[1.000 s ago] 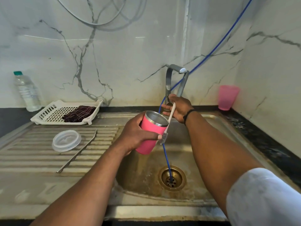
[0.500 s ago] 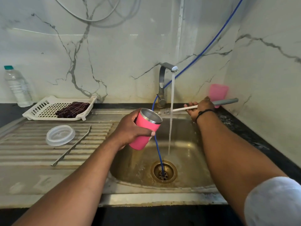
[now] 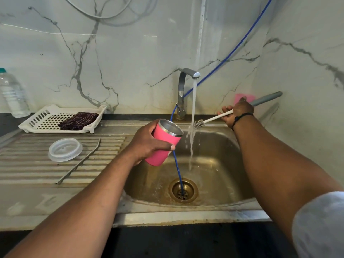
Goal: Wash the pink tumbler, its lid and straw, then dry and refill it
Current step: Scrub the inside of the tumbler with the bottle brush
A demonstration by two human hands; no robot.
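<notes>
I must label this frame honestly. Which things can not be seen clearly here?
All in the head view:
- Pink cup by the wall: mostly behind the right hand.
- Tumbler inside: angle hides the bottom.
- Water bottle: cut by the left edge.
- Brush bristles: blurred by running water.

Left hand (image 3: 147,144) grips the tumbler (image 3: 163,144), tilted, over the sink's left edge, arm stretched forward. Right hand (image 3: 236,113) holds the brush (image 3: 210,120) near the back edge, forearm extended.
</notes>
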